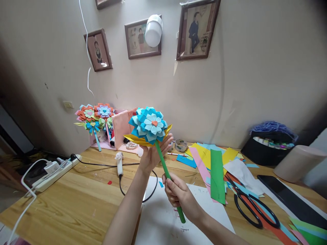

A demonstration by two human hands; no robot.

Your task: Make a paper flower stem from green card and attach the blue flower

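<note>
A blue paper flower (150, 126) with a small orange heart at its centre is held upright in front of me, slightly tilted. Its green stem (161, 160) slants down to the right, and yellow paper leaves (138, 140) stick out under the petals. My right hand (178, 192) is closed around the lower stem. Just behind and below the bloom, my left hand (150, 157) is open with its fingers stretched out; the petals and leaves cover part of it. Whether the left palm touches the flower I cannot tell.
White paper (204, 221) lies below. At right are coloured paper strips (218, 177), black scissors (251, 204), a phone (288, 197) and a black pen holder (263, 149). A glue gun (119, 164), power strip (57, 173) and finished paper flowers (95, 117) are at left.
</note>
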